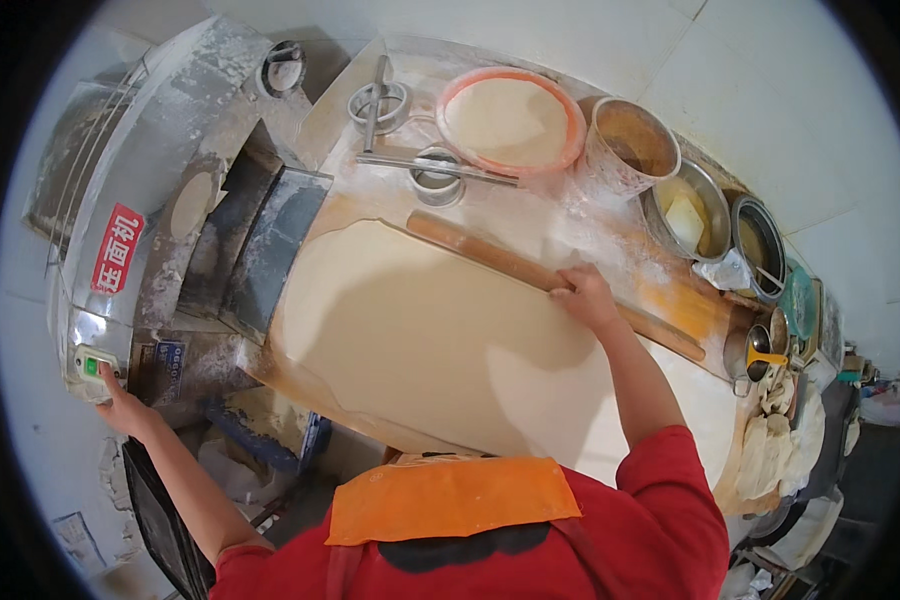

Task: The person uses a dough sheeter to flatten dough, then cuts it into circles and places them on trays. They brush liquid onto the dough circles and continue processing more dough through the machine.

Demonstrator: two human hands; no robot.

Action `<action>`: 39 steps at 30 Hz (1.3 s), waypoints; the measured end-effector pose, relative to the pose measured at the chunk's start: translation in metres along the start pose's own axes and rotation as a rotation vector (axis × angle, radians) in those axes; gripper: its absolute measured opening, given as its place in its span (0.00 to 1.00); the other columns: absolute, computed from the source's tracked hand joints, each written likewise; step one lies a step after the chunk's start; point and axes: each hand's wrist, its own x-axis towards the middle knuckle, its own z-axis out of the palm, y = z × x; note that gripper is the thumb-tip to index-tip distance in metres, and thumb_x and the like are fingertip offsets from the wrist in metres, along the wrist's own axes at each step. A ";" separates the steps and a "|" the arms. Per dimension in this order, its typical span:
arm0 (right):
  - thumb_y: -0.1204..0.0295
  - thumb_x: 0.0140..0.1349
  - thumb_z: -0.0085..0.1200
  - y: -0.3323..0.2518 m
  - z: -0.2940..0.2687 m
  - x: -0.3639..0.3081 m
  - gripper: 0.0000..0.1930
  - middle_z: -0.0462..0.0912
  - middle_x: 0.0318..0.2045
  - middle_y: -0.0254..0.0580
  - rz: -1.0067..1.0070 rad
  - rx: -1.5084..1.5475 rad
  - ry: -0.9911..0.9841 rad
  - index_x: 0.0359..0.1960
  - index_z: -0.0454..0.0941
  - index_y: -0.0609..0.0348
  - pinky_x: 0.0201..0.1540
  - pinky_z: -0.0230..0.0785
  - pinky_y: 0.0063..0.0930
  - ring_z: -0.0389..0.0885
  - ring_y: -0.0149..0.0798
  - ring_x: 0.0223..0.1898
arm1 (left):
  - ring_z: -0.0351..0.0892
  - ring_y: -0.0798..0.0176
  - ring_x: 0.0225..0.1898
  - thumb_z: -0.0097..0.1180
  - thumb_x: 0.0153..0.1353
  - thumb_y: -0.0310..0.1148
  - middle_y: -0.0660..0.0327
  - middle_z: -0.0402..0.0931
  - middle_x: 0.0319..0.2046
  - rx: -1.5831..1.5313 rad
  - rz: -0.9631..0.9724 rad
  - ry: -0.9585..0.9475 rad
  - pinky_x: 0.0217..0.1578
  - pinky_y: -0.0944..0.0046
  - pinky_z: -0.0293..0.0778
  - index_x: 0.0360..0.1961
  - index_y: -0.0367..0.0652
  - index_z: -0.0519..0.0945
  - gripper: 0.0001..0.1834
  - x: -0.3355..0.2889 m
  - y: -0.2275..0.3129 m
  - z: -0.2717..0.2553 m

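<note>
A long wooden rolling pin (510,262) lies slantwise along the far edge of a wide, thin dough sheet (410,310). My right hand (585,298) is closed on the pin near its middle. Far to the left, my left hand (122,405) is at the white switch box (88,352) on the metal dough-rolling machine (130,200). One digit touches the green button, while other fingers are at the box's lower edge and partly hidden. The dough covers much of the wooden board (340,215), and its near edge passes behind my orange apron (460,495).
Beyond the pin stand ring cutters (437,180), metal bars (440,167), a pink-rimmed basin (570,150) and a tall tub (610,175). Metal bowls (715,190) line the right edge near dough scraps (765,450). A blue bin (305,450) sits below the machine.
</note>
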 end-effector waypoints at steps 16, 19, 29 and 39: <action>0.70 0.51 0.60 -0.142 0.041 -0.176 0.20 0.75 0.48 0.45 0.200 -0.047 0.185 0.47 0.75 0.57 0.57 0.60 0.46 0.70 0.49 0.52 | 0.39 0.46 0.71 0.61 0.50 0.47 0.52 0.51 0.68 0.115 1.050 -1.774 0.63 0.29 0.32 0.64 0.39 0.60 0.43 -0.368 -0.002 0.091; 0.71 0.51 0.60 -0.122 0.011 -0.222 0.24 0.69 0.56 0.50 0.337 -0.175 0.344 0.51 0.70 0.59 0.63 0.53 0.50 0.64 0.52 0.60 | 0.41 0.49 0.71 0.57 0.54 0.45 0.53 0.51 0.68 0.003 1.214 -1.624 0.65 0.32 0.34 0.63 0.39 0.62 0.38 -0.399 0.036 0.159; 0.72 0.54 0.58 0.057 -0.094 -0.340 0.17 0.76 0.52 0.53 0.871 -0.267 0.866 0.46 0.76 0.62 0.57 0.64 0.40 0.72 0.53 0.54 | 0.67 0.48 0.56 0.62 0.50 0.42 0.54 0.73 0.50 -0.398 1.334 -1.900 0.64 0.43 0.48 0.53 0.40 0.72 0.30 -0.535 0.116 0.155; 0.74 0.53 0.50 0.340 -0.317 -0.394 0.13 0.78 0.44 0.55 1.161 -0.729 0.797 0.41 0.76 0.64 0.49 0.68 0.44 0.76 0.57 0.46 | 0.72 0.48 0.43 0.65 0.45 0.34 0.56 0.75 0.37 -0.186 1.259 -1.771 0.46 0.53 0.70 0.40 0.40 0.79 0.20 -0.634 0.163 0.185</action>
